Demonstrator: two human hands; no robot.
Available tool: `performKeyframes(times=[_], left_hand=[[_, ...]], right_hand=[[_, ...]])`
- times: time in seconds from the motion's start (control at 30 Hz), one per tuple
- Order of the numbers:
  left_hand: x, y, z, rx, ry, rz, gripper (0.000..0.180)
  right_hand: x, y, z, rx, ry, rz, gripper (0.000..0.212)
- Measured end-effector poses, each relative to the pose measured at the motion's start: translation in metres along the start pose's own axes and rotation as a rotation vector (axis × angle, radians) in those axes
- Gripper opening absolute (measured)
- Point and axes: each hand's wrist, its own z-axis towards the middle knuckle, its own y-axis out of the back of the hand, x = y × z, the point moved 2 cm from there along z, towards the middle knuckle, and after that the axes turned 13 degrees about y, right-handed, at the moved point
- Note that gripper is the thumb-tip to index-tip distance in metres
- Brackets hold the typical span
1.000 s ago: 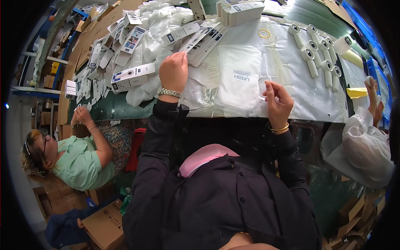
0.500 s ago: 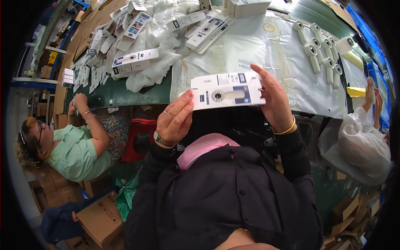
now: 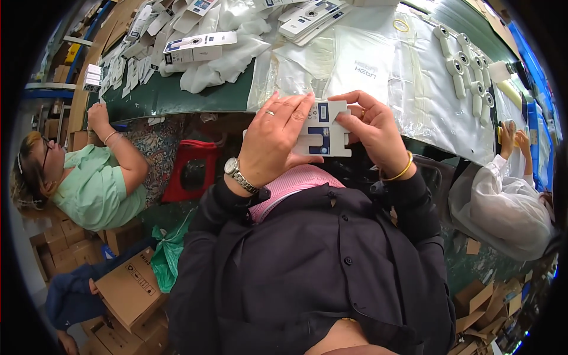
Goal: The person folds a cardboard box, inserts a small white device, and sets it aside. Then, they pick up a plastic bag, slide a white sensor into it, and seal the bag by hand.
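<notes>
Flat white carton with blue panels, held up between table edge and chest. We judge it light, thin card: stiff along the creases, easy to bend or crush at the tabs, so best taken by the edges. Left hand closes over its left side, fingers curled across the top. Right hand pinches the right edge between thumb and fingers.

Green worktable, red stool, cardboard boxes on floor.
</notes>
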Motion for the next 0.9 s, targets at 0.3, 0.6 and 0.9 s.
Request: performKeyframes(times=[0.3, 0.6, 0.9], left_hand=[[0.012, -0.009, -0.003, -0.008, -0.121, -0.119, 0.087], [0.014, -0.007, 0.013, -0.356, 0.145, -0.236, 0.078], [-0.002, 0.010, 0.020, -0.092, 0.065, -0.677, 0.061]], right_hand=[[0.007, 0.015, 0.010, 0.249, 0.082, -0.323, 0.035], [-0.009, -0.022, 0.008, 0.047, 0.235, 0.111, 0.048], [0.002, -0.029, 0.005, 0.070, 0.465, -0.413, 0.050]])
